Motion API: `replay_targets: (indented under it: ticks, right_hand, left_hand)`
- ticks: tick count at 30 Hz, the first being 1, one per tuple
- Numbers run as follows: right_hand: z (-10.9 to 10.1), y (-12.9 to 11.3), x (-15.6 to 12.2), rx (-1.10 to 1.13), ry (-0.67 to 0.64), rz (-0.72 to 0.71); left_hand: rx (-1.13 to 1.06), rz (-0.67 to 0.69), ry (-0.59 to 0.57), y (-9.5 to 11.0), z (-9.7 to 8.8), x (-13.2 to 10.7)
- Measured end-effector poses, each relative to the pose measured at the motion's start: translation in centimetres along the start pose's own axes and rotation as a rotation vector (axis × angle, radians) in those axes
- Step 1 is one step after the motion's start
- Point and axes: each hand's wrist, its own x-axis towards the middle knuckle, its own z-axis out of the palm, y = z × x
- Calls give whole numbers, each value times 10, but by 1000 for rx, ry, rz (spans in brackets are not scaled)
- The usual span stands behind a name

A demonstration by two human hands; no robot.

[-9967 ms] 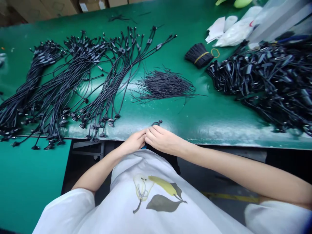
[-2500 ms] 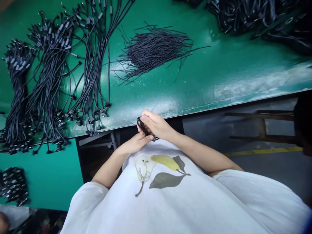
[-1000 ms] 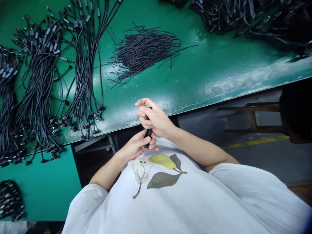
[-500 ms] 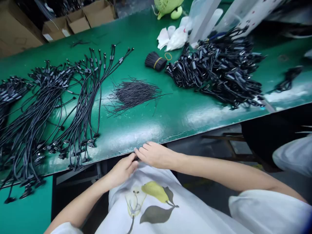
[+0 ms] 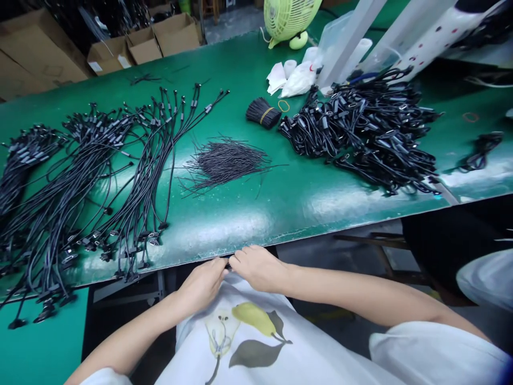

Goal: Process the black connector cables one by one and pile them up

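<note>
Pinched grip, both hands: the left hand (image 5: 206,280) and the right hand (image 5: 258,267) meet at the fingertips, thumbs and fingers pressed together on a small dark item (image 5: 228,264). This item lies between the two hands, just in front of the near edge of the green worktable (image 5: 328,187) and above the white shirt (image 5: 312,353); the fingers hide most of it, so its full shape cannot be told. Both hands are turned with their backs upward.

On the worktable, beyond the hands, a loose pile of thin black strips (image 5: 230,160) lies near the middle. Farther back, a bundle of similar strips (image 5: 256,111) is bound by a yellow band, and a loose yellow ring (image 5: 288,107) lies just beside it. To the left, long black cables (image 5: 86,155) spread in three groups, some connector ends hanging over the near edge. To the right, a heap of coiled black cables (image 5: 360,133) covers a broad area, with a smaller coil (image 5: 483,149) apart from it. Behind these stand a pale green fan (image 5: 286,18) and, at upper left, open cardboard boxes (image 5: 176,36).
</note>
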Motion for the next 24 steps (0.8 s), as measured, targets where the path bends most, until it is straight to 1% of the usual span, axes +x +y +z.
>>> replay_targets:
  ticks: [3, 5, 6, 8, 10, 11, 12, 14, 15, 16, 17, 19, 20, 22, 24]
  right_hand:
    - [4, -7, 0, -119, 36, -44]
    - [1, -8, -1, -116, 23, -51]
    - [-4, -5, 0, -81, 10, -55]
    - [-18, 12, 4, 82, -5, -115]
    - [-36, 44, 15, 278, 70, -147]
    - [-45, 64, 24, 346, 153, -111]
    - [-52, 86, 34, 361, 264, -13]
    - [-62, 125, 56, 251, 494, 295]
    - [-65, 141, 66, 159, 549, 424]
    - [-66, 153, 75, 66, 565, 516]
    - [-66, 162, 82, -23, 544, 566]
    - [-62, 168, 89, -160, 465, 571]
    - [-60, 169, 89, -207, 458, 576]
    - [-54, 167, 85, -253, 507, 613]
    - [-49, 167, 80, -236, 565, 617]
  left_hand:
    - [-204, -38, -81, 3, -5, 3]
    - [-270, -76, -81, 2, -3, 4]
    - [-294, -95, -65, 0, -1, 5]
    - [-379, -133, -15, -3, 4, 4]
    - [-570, -172, 29, -8, 5, 2]
    - [-697, -194, 69, -10, 5, 2]
    - [-832, -218, 134, -11, 3, 2]
    - [-1078, -259, 297, -12, -1, 4]
    - [-1175, -273, 368, -11, -4, 5]
    - [-1251, -285, 417, -10, -6, 6]
    - [-1308, -294, 443, -9, -8, 6]
    - [-1383, -305, 455, -6, -10, 7]
    - [-1413, -303, 462, -6, -11, 8]
    - [-1458, -290, 476, -5, -12, 9]
    - [-1475, -267, 464, -5, -12, 12]
